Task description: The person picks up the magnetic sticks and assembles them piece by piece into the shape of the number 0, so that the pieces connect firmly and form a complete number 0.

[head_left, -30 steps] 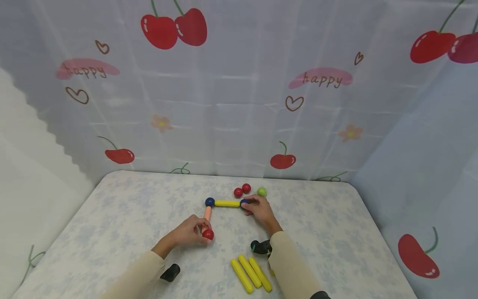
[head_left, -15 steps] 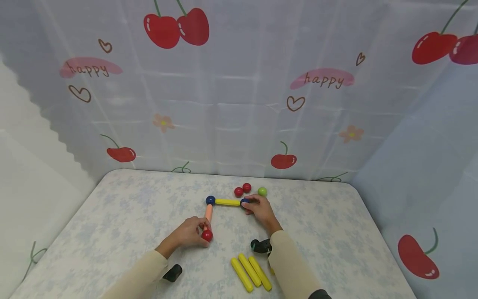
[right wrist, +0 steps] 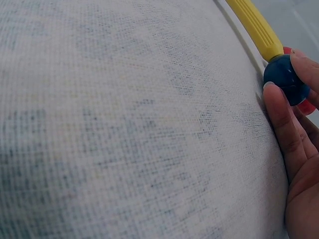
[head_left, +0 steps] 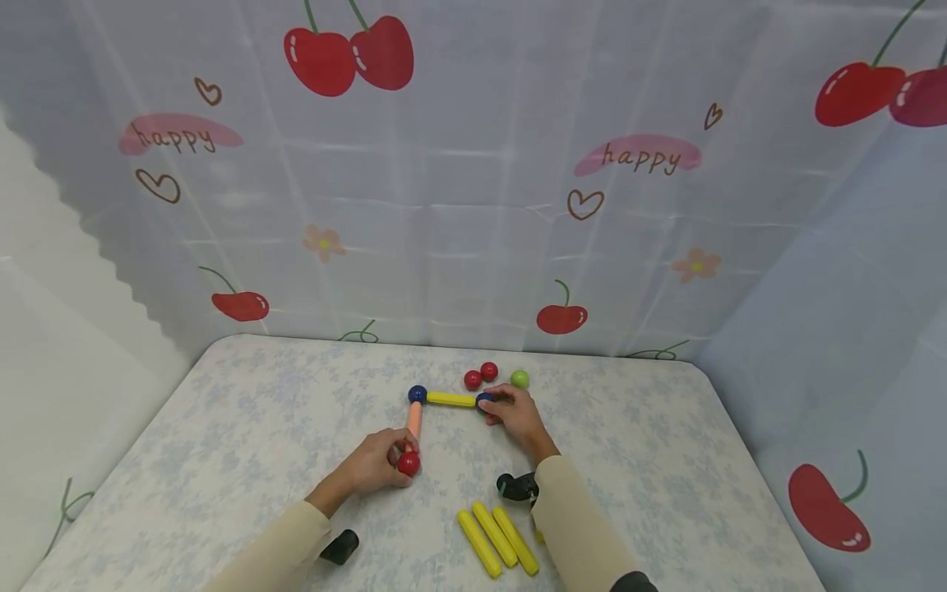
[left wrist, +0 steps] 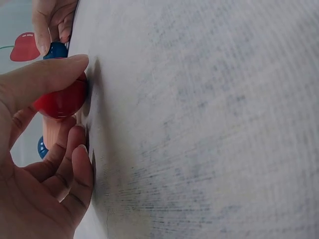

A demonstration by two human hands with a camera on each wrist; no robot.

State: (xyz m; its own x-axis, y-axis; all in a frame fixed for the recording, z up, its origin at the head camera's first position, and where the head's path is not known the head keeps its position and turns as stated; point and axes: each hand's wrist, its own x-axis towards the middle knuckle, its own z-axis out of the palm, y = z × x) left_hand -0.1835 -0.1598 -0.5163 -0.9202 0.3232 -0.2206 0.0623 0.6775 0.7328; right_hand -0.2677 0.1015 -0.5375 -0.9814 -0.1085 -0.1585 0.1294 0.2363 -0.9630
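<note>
My left hand [head_left: 371,462] grips a red ball [head_left: 408,464] at the near end of a peach-coloured rod [head_left: 414,419]; in the left wrist view its thumb lies over the ball [left wrist: 61,102]. That rod's far end meets a dark blue ball [head_left: 418,395], which forms a corner. From this corner a yellow rod [head_left: 451,400] runs right to a second blue ball [right wrist: 281,74]. My right hand [head_left: 515,418] pinches this second ball between thumb and fingers, covering part of it in the head view.
Two loose red balls [head_left: 473,380] and a green ball [head_left: 520,379] lie behind the right hand. Several yellow rods [head_left: 488,538] lie at the front, one mostly hidden by the right sleeve [head_left: 580,522]. Black wrist-camera parts [head_left: 340,547] show beside the sleeves. A printed curtain [head_left: 459,181] hangs behind the table [head_left: 629,460].
My left hand has shifted the red ball slightly left, and the blue corner ball has moved slightly away, so the peach rod's angle differs a little. The right hand keeps its place.
</note>
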